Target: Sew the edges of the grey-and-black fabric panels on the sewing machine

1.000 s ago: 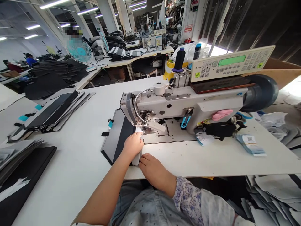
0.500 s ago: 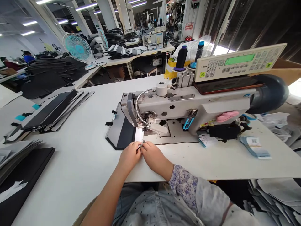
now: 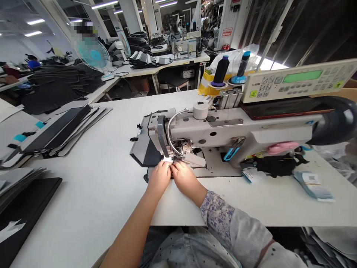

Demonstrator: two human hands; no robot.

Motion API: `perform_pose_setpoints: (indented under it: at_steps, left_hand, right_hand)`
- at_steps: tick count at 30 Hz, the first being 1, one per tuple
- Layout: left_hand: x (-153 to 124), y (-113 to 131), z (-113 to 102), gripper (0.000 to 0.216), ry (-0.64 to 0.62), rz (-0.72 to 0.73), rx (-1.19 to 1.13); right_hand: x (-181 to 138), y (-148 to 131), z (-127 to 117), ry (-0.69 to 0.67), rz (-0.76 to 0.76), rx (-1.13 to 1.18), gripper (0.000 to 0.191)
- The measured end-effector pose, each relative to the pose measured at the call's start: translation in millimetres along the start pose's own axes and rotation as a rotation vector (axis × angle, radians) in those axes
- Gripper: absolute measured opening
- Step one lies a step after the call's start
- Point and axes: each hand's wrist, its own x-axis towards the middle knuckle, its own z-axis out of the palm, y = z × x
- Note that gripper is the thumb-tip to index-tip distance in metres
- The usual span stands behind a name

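Observation:
A grey industrial sewing machine point(image 3: 223, 130) stands on the white table point(image 3: 92, 186). A black and grey panel point(image 3: 143, 149) lies to the left of its needle area. My left hand point(image 3: 159, 175) and my right hand point(image 3: 182, 178) sit side by side just in front of the presser foot. Both have their fingers closed on a small white piece point(image 3: 167, 159) at the panel's near edge, right under the needle. The fingertips are partly hidden by each other.
Stacks of black and grey panels point(image 3: 61, 130) lie at the left, more at the near left corner point(image 3: 19, 212). Thread cones point(image 3: 221, 70) and a control panel point(image 3: 298, 80) top the machine. Small tags point(image 3: 312, 180) lie at the right. A fan point(image 3: 93, 56) and other workstations stand behind.
The panel has fed away from me through the machine. Both hands followed it forward, from the table's front edge up to the needle area, and now pinch the white piece together.

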Motion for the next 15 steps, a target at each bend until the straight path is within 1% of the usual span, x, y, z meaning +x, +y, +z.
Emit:
perform_pose_setpoints:
  at_steps: [3,8,15]
  left_hand:
    - [-1,-6,5,0.035,0.074,0.079,0.039]
    - [4,-20,7,0.039,0.144,0.151,0.062]
    - [16,-25,7,0.034,0.200,0.172,0.003]
  right_hand:
    - [-11,2,0,0.058,0.020,0.050,0.023]
    - [-28,-2,-8,0.082,0.042,0.080,0.027]
    - [-26,-4,-9,0.094,0.072,0.081,0.024]
